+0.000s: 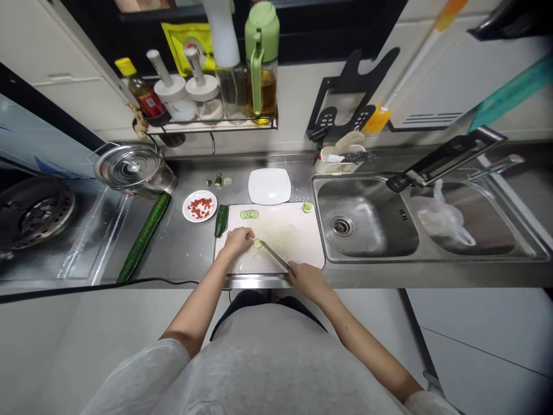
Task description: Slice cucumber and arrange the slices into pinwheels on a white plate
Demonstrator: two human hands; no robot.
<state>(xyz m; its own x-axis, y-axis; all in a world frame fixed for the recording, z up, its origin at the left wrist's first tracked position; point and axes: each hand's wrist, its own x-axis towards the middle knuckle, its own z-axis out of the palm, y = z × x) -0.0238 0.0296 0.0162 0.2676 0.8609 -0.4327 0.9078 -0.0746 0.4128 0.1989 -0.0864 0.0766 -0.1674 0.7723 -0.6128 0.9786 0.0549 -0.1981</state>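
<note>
My right hand [309, 281] grips the handle of a knife [276, 255], its blade pointing up and left across the white cutting board [294, 245]. The blade tip touches or lies just over a cucumber slice [258, 244]. Beside that slice is my left hand [237, 242], fingers curled together; what they pinch, if anything, is too small to make out. A row of overlapping cucumber slices [249, 214] lies farther up the board, and more slices [306, 207] sit at its top right corner. A cut cucumber piece [222, 221] rests along the board's left edge.
A plate of red pieces [199, 206], a white dish [269, 186] and cucumber ends [218, 180] are behind the board. Left lie a whole cucumber [144, 237] and a steel pot [133, 167]. The sink [367, 225] is right; a condiment rack [211, 124] hangs above.
</note>
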